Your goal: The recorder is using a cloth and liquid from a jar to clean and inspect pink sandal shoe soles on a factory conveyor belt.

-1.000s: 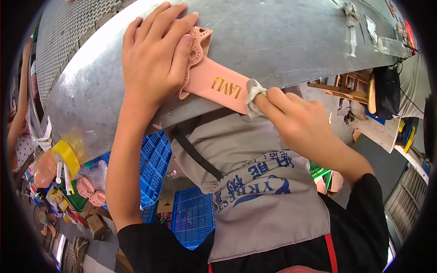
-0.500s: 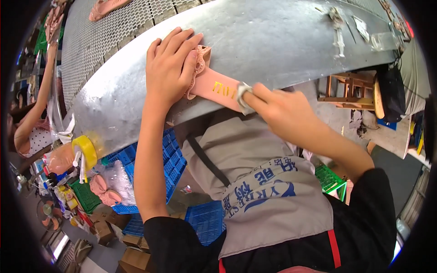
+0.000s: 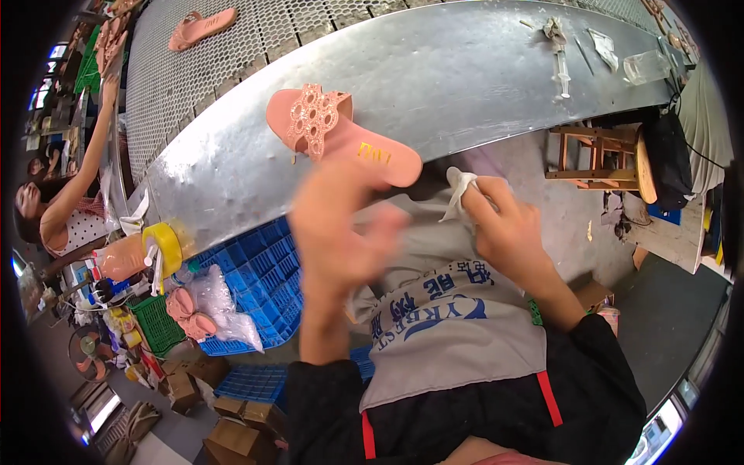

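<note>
A pink sandal (image 3: 341, 138) is laid on the metal surface (image 3: 465, 70). A white cloth (image 3: 459, 190) is clamped in the right hand's (image 3: 508, 225) grip; the blurred left hand (image 3: 341, 232) is spread apart, holding nothing.

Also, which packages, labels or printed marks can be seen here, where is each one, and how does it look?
Gold mark: on the insole of the pink sandal lying on the metal table; small, shiny.
Blue printed logo: on the grey apron, below the right hand; large, curved.
Clear plastic bag: on the blue crates, lower left; holds pink sandals.
Cardboard boxes: on the floor, bottom left; brown.
</note>
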The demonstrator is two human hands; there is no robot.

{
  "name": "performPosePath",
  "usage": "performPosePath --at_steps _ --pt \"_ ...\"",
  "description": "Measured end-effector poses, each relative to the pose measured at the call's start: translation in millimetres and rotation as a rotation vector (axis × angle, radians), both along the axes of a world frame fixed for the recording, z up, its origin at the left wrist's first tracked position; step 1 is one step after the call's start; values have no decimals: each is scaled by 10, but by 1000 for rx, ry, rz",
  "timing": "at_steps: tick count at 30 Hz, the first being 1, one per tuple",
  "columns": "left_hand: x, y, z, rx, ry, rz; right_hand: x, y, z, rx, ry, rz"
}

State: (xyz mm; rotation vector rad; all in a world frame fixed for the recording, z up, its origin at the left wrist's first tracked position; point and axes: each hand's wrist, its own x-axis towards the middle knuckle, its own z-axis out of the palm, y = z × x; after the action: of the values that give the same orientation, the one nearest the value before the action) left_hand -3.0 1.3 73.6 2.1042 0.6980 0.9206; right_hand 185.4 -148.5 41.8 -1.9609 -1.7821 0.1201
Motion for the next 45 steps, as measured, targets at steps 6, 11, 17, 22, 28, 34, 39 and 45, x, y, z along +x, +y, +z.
performPosePath --at_steps 6,11,17,22,28,34,39,45 --pt "342 -563 -153 -147 60 -2 -18 160 -125 331 49 59" --pt "385 -515 -204 87 45 -7 16 160 -175 215 630 73" --pt "708 -540 -450 26 13 22 210 76 -194 -3 2344 357" --pt "962 -636 -601 -29 28 -114 259 -75 -136 183 2474 -55" --pt "644 -494 -403 102 119 -115 910 -124 -161 418 1593 -507" --pt "-238 231 -476 313 59 412 2764 -386 332 597 147 -827" --pt "-657 544 -875 171 30 736 3866 -359 599 462 -340 -974" --pt "-802 636 -1415 -62 -214 798 4676 -406 428 452 -322 -967"
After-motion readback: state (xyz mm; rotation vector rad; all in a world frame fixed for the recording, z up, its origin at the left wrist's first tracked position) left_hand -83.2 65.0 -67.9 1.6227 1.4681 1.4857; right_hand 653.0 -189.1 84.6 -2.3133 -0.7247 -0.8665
